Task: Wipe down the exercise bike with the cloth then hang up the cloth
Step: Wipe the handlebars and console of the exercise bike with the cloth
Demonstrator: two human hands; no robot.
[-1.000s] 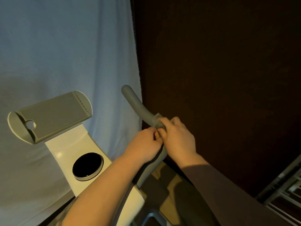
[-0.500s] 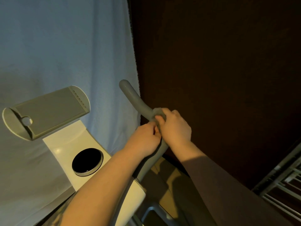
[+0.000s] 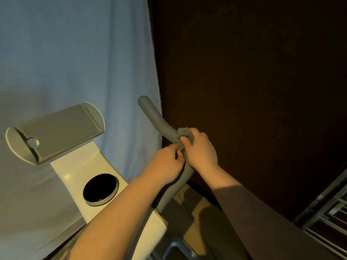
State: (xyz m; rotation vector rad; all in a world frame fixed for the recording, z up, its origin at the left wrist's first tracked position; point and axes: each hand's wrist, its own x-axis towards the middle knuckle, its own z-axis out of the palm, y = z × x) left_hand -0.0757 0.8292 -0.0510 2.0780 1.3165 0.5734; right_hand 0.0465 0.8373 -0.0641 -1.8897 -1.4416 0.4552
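Hanging across the left half, pale blue curtain (image 3: 75,62); filling the right half, dark brown wall (image 3: 253,81); showing at lower right corner, grey metal rack (image 3: 330,209).

Standing at lower left, white exercise bike (image 3: 78,171) console column, carrying a black round dial (image 3: 100,188); tilting above it, grey device tray (image 3: 56,132) with a small round hole at its left end.

Rising from the column toward upper left, grey handlebar (image 3: 155,117), curved, its rounded tip lying against the curtain edge.

Curling round the handlebar mid-length, right hand (image 3: 201,149), gripping the grey cloth (image 3: 185,135) bunched against the bar; cloth wrapping the bar just above the knuckles, touching it.

Sitting just beside and touching the right hand, left hand (image 3: 165,166), fingers bent, pinching the lower edge of the cloth at the bar; forearm crossing over the console column.

Covering the right forearm, dark sleeve (image 3: 262,212).
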